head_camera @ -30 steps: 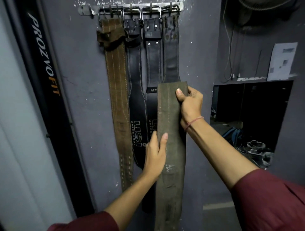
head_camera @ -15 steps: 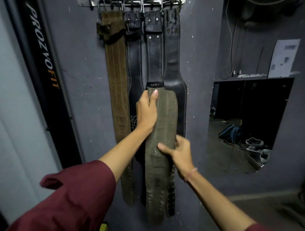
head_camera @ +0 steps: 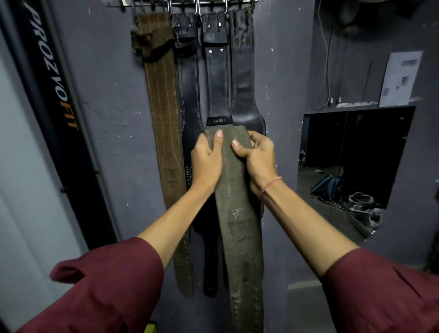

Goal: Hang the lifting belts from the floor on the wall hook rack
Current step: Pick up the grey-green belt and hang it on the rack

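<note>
I hold a worn olive-grey lifting belt [head_camera: 240, 228] upright in front of the wall, its lower end running out of the bottom of the view. My left hand [head_camera: 206, 164] grips its top left edge and my right hand [head_camera: 257, 159] grips its top right edge. Above, the metal hook rack [head_camera: 190, 2] at the top edge carries a brown belt [head_camera: 164, 114] and three black leather belts [head_camera: 219, 80], which hang partly behind the belt I hold.
A dark panel lettered PROZVOFIT [head_camera: 54, 78] leans along the wall on the left. On the right a wall opening [head_camera: 351, 156] shows a bag and cables on a floor. A paper sheet [head_camera: 400, 78] is stuck above it.
My right hand has moved up from the belt's middle to its top edge, beside my left hand. The view has shifted closer to the wall.
</note>
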{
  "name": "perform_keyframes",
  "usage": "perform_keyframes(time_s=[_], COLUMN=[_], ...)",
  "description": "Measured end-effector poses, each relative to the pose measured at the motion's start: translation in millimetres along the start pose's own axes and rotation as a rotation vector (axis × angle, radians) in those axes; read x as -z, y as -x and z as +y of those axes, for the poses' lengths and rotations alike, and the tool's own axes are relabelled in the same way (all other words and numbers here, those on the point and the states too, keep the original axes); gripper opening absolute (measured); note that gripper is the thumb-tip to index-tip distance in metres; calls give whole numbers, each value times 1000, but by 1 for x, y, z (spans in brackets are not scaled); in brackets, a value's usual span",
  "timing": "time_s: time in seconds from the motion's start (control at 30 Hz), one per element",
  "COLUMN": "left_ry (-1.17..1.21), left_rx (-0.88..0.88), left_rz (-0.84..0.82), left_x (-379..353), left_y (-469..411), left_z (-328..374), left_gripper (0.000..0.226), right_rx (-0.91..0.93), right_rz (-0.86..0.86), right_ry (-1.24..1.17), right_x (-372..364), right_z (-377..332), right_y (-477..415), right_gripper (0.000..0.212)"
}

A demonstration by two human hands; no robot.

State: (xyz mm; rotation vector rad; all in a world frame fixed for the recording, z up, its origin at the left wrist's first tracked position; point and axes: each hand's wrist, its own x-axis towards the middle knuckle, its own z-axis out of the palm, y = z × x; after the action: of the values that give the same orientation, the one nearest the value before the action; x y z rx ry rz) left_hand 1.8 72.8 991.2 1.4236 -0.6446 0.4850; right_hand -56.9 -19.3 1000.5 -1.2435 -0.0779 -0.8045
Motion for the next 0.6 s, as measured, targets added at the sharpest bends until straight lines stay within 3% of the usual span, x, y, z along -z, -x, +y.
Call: perform_keyframes(time_s=[0.13, 0.33, 0.47, 0.6], left_ry=[-5, 46, 104, 133], left_rx=[-30, 140, 145, 193], left_rz=[-43, -116, -106, -42], left_x=[3, 5, -2, -6], left_y=[57, 141, 121, 67], left_z=[-16, -65, -48, -8], left_gripper=[29, 27, 25, 41], right_rx=[13, 75, 85, 73], right_rz=[75, 127, 102, 48], right_ry=[-57, -57, -56, -53], right_x=[-8, 0, 8, 13], right_z=[-7, -22, -23, -12], right_y=[-6, -12, -9, 10], right_gripper=[12, 13, 12, 16])
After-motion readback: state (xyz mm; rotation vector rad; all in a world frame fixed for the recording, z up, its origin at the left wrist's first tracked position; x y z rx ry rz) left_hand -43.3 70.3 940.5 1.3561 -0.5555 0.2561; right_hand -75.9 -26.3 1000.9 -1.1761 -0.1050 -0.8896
